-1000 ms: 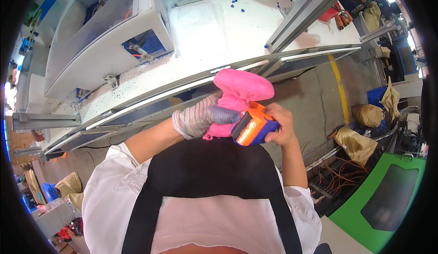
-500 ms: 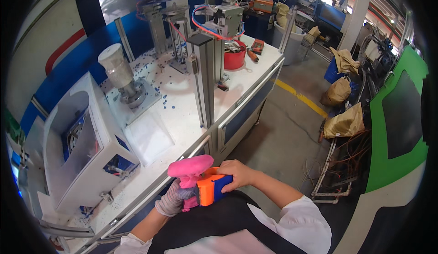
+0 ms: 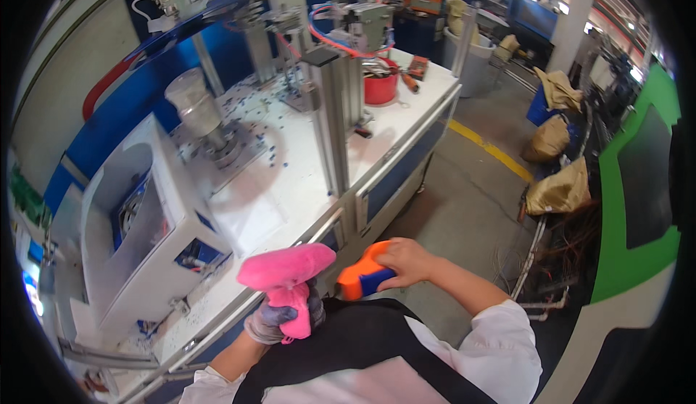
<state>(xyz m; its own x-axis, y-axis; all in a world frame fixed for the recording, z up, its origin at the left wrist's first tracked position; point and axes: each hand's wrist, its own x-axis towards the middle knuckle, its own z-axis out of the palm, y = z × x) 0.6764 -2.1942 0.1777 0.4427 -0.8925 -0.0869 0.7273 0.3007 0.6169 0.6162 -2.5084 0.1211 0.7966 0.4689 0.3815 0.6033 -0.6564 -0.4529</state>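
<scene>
Just off the near edge of the white tabletop [image 3: 304,186], the gloved left hand [image 3: 279,317] grips a pink fabric slipper [image 3: 286,273], fingers closed round it; the right hand [image 3: 406,259] clasps an orange-and-blue plastic tool [image 3: 362,277] beside it. Seemingly mid-tagging; next calls for aiming the tool's tip at the fabric.

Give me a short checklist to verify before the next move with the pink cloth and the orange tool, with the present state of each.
1. Left hand, in a grey glove, grips the pink fabric piece: ok.
2. Right hand closed on the orange and blue plastic handheld tool: ok.
3. Tool touching the fabric: not ok, a gap shows.
4. Tool tip visible: cannot tell, hidden.
5. White worktable edge near the hands free: ok.
</scene>
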